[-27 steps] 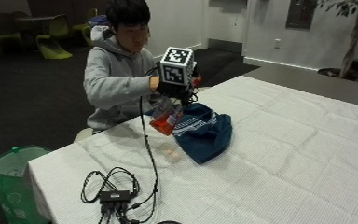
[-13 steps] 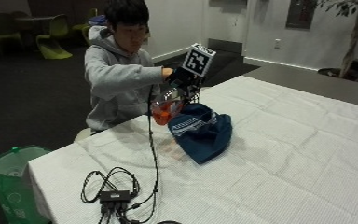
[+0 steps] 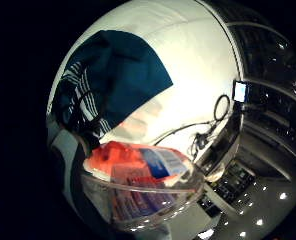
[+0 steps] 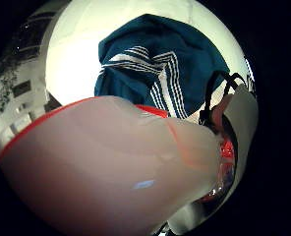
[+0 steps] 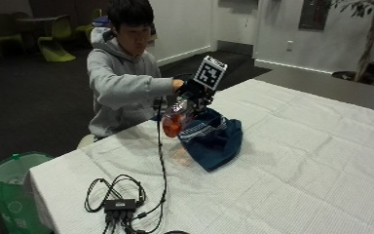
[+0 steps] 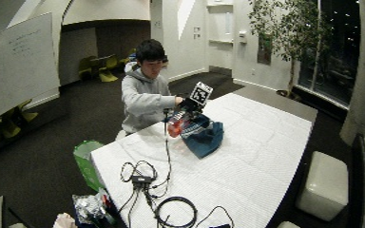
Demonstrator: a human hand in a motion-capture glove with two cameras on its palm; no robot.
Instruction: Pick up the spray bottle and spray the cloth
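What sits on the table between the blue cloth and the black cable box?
Nothing but bare white tablecloth between the cloth and the box; only the glove's cable crosses it, per the outside view.

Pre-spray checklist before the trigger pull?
1. Spray bottle held by the right hand: ok.
2. Bottle lifted off the table: ok.
3. Cloth lying on the table beside and below the bottle: ok.
4. Nozzle aimed at the cloth: cannot tell, the nozzle is not visible.
5. Finger on the trigger: cannot tell, hidden in every view.
6. Cables away from the cloth: ok, they lie near the table's edge.
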